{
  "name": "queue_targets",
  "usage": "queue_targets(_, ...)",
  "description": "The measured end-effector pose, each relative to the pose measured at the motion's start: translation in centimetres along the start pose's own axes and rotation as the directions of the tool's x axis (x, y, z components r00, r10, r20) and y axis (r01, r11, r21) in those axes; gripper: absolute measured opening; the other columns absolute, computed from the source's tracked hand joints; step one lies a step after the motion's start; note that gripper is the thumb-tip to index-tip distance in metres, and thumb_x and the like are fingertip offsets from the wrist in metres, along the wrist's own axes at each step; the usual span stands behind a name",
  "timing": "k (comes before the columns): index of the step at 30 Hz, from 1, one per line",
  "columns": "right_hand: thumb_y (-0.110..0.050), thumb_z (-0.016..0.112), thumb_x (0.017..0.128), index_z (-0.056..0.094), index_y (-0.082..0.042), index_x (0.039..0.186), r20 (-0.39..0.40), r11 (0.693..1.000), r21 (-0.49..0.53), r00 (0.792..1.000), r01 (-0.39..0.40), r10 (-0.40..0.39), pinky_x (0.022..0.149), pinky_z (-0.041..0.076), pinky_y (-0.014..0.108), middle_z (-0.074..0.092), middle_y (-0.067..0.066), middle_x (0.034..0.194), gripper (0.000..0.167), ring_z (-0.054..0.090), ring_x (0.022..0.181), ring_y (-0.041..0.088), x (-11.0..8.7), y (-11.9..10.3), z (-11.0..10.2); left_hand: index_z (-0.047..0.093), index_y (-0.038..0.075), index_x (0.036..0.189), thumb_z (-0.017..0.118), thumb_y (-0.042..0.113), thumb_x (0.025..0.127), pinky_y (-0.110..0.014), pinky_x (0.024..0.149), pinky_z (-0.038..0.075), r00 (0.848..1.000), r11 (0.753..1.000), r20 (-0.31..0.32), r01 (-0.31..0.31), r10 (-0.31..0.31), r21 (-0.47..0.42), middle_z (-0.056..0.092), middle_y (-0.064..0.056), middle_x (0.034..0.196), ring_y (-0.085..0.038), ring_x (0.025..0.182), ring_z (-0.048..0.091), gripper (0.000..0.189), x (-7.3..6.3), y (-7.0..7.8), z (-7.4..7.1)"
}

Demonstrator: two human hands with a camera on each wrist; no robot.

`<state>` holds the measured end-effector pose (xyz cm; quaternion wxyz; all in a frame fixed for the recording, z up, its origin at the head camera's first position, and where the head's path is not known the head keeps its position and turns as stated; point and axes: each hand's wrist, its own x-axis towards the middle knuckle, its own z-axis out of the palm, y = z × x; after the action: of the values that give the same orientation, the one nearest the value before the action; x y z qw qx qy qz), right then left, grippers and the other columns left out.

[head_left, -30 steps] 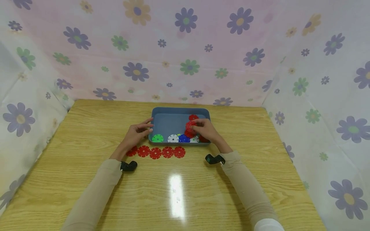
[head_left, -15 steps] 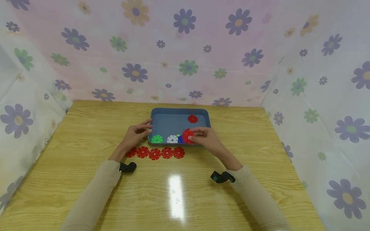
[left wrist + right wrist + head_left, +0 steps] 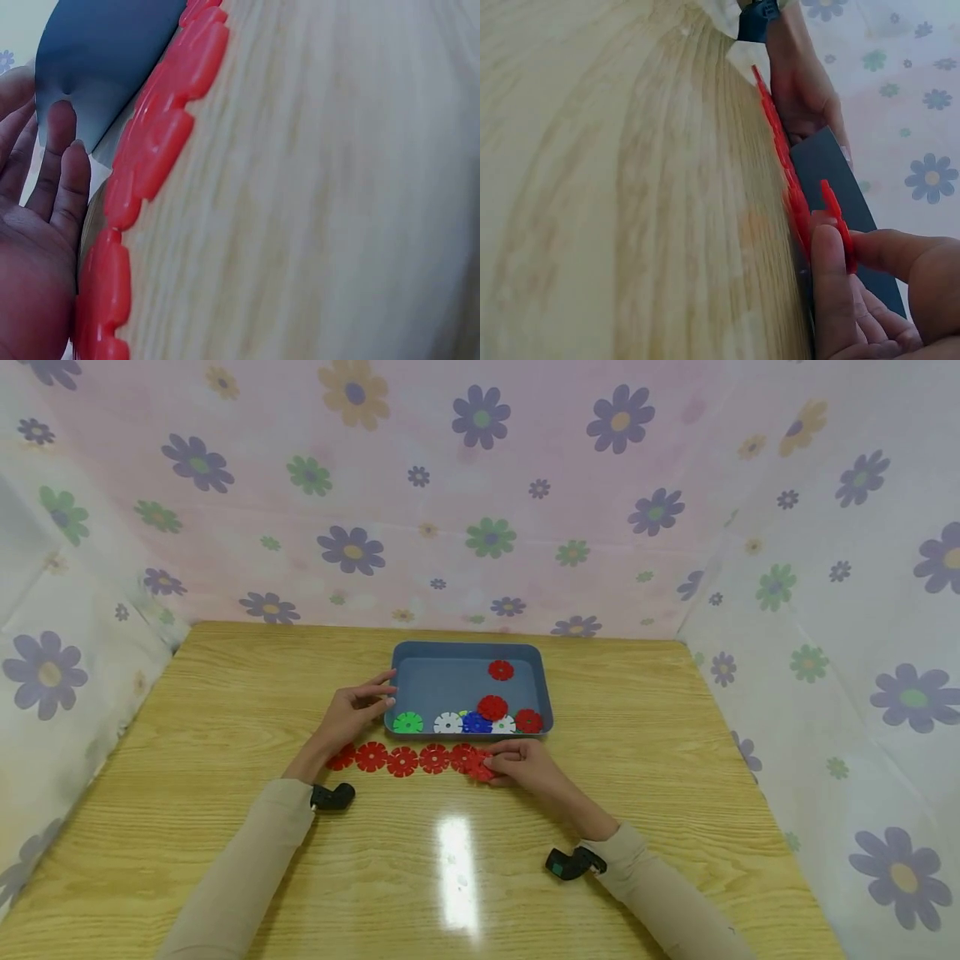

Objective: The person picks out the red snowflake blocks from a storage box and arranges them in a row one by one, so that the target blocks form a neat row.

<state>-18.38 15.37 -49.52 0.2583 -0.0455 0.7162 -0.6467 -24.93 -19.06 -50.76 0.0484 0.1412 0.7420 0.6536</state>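
A blue-grey tray (image 3: 442,681) stands toward the back of the table. My left hand (image 3: 348,714) rests at its left side, fingers nearly straight; in the left wrist view the fingertips (image 3: 61,116) meet the tray wall. My right hand (image 3: 528,767) pinches a red notched plastic disc (image 3: 838,225) between thumb and fingers. That disc overlaps the right end of a row of red discs (image 3: 402,762) lying on the table before the tray. The left hand partly covers the row's leftmost disc.
Inside the tray lie a green disc (image 3: 408,722), a white disc (image 3: 448,722), a blue disc (image 3: 477,722) and several red discs, one red disc (image 3: 501,670) toward the back. Flower-patterned cloth (image 3: 487,539) closes off the back and sides of the wooden table (image 3: 360,877).
My right hand has lifted a red disc out of the tray and brought it forward to the row's right end. The left hand has stayed at the tray's side.
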Motion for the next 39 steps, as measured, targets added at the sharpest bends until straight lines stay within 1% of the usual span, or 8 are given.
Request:
queue_targets(6, -0.006, 0.059, 0.102, 0.063, 0.01, 0.13, -0.009, 0.998, -0.054, 1.0, -0.011, 0.011, 0.077, 0.062, 0.031, 0.074, 0.018, 0.114, 0.033, 0.073, 0.081, 0.012, 0.16, -0.02, 0.26, 0.065, -0.009, 0.129, 0.065, 0.011, 0.101, -0.011, 0.092, 0.049, 1.0, 1.0, -0.006, -0.001, 0.001, 0.011, 0.046, -0.011, 0.158, -0.032, 0.145, 0.043, 0.035, -0.11, 0.2, 0.01)
queue_targets(12, -0.005, 0.056, 0.103, 0.061, 0.012, 0.131, 0.028, 0.997, -0.083, 1.0, 0.01, -0.008, 0.076, 0.062, 0.031, 0.073, 0.02, 0.117, 0.033, 0.071, 0.085, 0.011, 0.32, 0.1, 0.02, 0.064, -0.01, 0.129, 0.065, 0.009, 0.101, -0.011, 0.092, 0.049, 1.0, 1.0, -0.006, -0.008, 0.008, 0.004, 0.045, -0.012, 0.158, -0.032, 0.146, 0.041, 0.035, -0.09, 0.13, 0.08)
queue_targets(16, -0.006, 0.056, 0.103, 0.062, 0.011, 0.13, 0.037, 0.997, -0.079, 0.999, 0.011, -0.008, 0.076, 0.062, 0.031, 0.073, 0.019, 0.116, 0.033, 0.072, 0.084, 0.011, 0.33, 0.23, -0.16, 0.064, -0.01, 0.129, 0.064, 0.009, 0.101, -0.012, 0.093, 0.049, 1.0, 1.0, -0.007, -0.015, 0.015, -0.006, 0.045, -0.013, 0.158, -0.031, 0.147, 0.04, 0.034, -0.09, 0.14, 0.12)
queue_targets(18, -0.006, 0.057, 0.103, 0.062, 0.012, 0.13, 0.028, 0.997, -0.077, 1.0, 0.008, -0.006, 0.076, 0.062, 0.031, 0.073, 0.019, 0.115, 0.032, 0.072, 0.083, 0.012, 0.23, 0.25, -0.3, 0.064, -0.01, 0.129, 0.065, 0.009, 0.101, -0.012, 0.092, 0.049, 1.0, 1.0, -0.007, -0.018, 0.018, -0.009, 0.045, -0.013, 0.158, -0.032, 0.147, 0.04, 0.034, -0.06, 0.08, 0.13)
queue_targets(21, -0.006, 0.059, 0.102, 0.062, 0.012, 0.128, -0.005, 0.997, -0.071, 1.0, -0.002, 0.002, 0.075, 0.062, 0.03, 0.073, 0.02, 0.115, 0.032, 0.072, 0.08, 0.011, -0.01, 0.24, -0.47, 0.064, -0.01, 0.129, 0.065, 0.009, 0.1, -0.012, 0.092, 0.049, 1.0, 1.0, -0.005, -0.019, 0.019, -0.01, 0.045, -0.013, 0.158, -0.032, 0.146, 0.04, 0.035, -0.08, 0.12, 0.15)
queue_targets(27, -0.006, 0.064, 0.1, 0.062, 0.015, 0.123, -0.063, 0.997, -0.082, 0.998, 0.014, -0.02, 0.071, 0.062, 0.029, 0.075, 0.021, 0.109, 0.032, 0.073, 0.076, 0.01, -0.13, 0.37, -0.54, 0.064, -0.01, 0.129, 0.065, 0.01, 0.101, -0.011, 0.093, 0.049, 1.0, 1.0, -0.011, -0.016, 0.016, 0.0, 0.045, -0.013, 0.158, -0.03, 0.148, 0.038, 0.034, -0.09, 0.18, 0.14)
queue_targets(33, -0.007, 0.068, 0.098, 0.065, 0.015, 0.116, -0.088, 0.994, -0.1, 0.995, 0.034, -0.043, 0.068, 0.062, 0.029, 0.077, 0.019, 0.101, 0.029, 0.072, 0.07, 0.01, 0.03, 0.48, -0.46, 0.064, -0.011, 0.129, 0.065, 0.01, 0.1, -0.012, 0.094, 0.049, 1.0, 1.0, -0.013, -0.018, 0.018, -0.003, 0.046, -0.014, 0.157, -0.029, 0.148, 0.038, 0.035, -0.13, 0.2, 0.21)
queue_targets(39, -0.007, 0.07, 0.096, 0.066, 0.014, 0.111, -0.103, 0.99, -0.13, 0.993, 0.052, -0.065, 0.065, 0.062, 0.03, 0.077, 0.021, 0.097, 0.027, 0.072, 0.065, 0.012, -0.02, 0.38, -0.37, 0.064, -0.011, 0.129, 0.065, 0.01, 0.101, -0.012, 0.093, 0.049, 1.0, 1.0, -0.018, -0.017, 0.017, -0.015, 0.046, -0.013, 0.157, -0.029, 0.148, 0.039, 0.035, -0.21, 0.17, 0.24)
